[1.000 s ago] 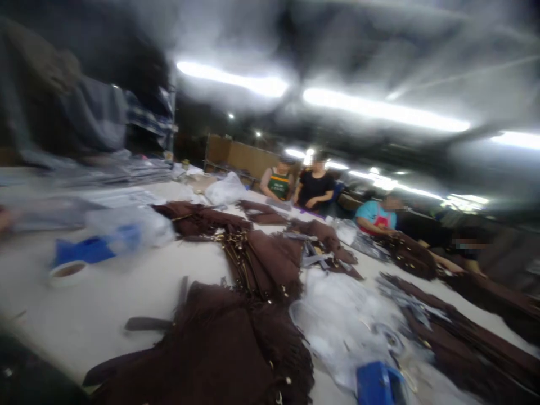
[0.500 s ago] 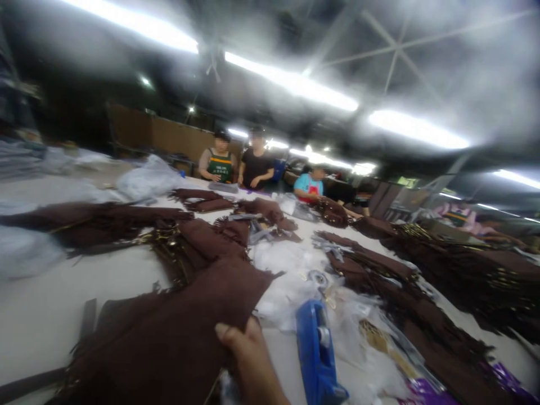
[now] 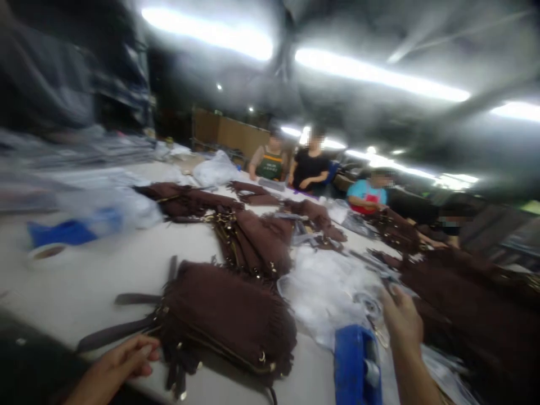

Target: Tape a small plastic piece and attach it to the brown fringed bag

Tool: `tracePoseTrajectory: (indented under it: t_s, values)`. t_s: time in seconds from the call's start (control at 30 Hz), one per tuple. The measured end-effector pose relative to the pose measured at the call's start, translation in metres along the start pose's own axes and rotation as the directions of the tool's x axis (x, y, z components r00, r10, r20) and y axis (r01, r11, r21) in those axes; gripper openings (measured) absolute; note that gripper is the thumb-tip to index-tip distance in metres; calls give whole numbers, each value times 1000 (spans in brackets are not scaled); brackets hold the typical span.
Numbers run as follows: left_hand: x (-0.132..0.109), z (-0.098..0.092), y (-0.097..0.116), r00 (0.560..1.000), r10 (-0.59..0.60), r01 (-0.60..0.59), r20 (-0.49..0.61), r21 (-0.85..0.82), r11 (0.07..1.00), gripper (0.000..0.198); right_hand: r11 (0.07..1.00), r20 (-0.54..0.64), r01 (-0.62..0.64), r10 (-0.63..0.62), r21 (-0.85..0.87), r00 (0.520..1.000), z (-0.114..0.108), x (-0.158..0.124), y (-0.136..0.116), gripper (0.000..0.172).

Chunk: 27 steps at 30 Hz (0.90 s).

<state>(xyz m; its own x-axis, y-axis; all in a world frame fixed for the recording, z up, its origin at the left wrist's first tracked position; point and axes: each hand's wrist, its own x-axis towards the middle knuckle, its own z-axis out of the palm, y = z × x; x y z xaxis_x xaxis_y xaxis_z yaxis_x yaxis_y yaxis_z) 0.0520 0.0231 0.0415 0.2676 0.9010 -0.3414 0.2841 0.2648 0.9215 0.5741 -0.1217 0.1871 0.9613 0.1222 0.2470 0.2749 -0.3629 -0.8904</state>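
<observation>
A dark brown fringed suede bag [image 3: 228, 315] with gold studs and long straps lies flat on the white table [image 3: 84, 281] in front of me. My left hand [image 3: 122, 360] rests at the table's near edge just below one strap, fingers stretched toward the bag and holding nothing. My right hand [image 3: 400, 318] is raised to the right of the bag, over a heap of clear plastic bags [image 3: 329, 287]; its back faces me and its fingertips are hidden. A blue tape dispenser [image 3: 356, 365] stands just left of my right wrist.
More brown fringed bags [image 3: 253, 236] lie in piles across the table and along its right side [image 3: 464, 304]. A second blue tape dispenser [image 3: 59, 233] sits far left. Several people [image 3: 310, 169] work at the far end. The picture is motion-blurred.
Half a second ago my right hand gripped the brown bag's edge. It has let go and moved right over the plastic. The bag lies flat and my left hand has come into view.
</observation>
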Motion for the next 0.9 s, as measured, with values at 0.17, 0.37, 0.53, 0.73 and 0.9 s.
tracePoseTrajectory:
  t_s: [0.17, 0.37, 0.53, 0.73, 0.9]
  values:
    - [17, -4, 7, 965, 248, -231, -90, 167, 959, 31, 940, 667, 336, -210, -64, 715, 66, -133, 47, 49]
    - [24, -1, 19, 828, 556, -438, -79, 528, 727, 32, 534, 753, 818, -624, 214, 209, 120, -267, 57, 56]
    - [32, -8, 19, 851, 521, -385, -64, 597, 703, 46, 249, 676, 937, -737, 246, 19, 131, -277, 68, 40]
    - [43, -14, 26, 892, 449, -361, -43, 528, 768, 36, 219, 626, 954, -779, 205, 44, 131, -270, 54, 38]
    - [36, -27, 30, 902, 431, -381, -14, 440, 813, 37, 299, 571, 924, -813, 237, 116, 117, -260, 47, 34]
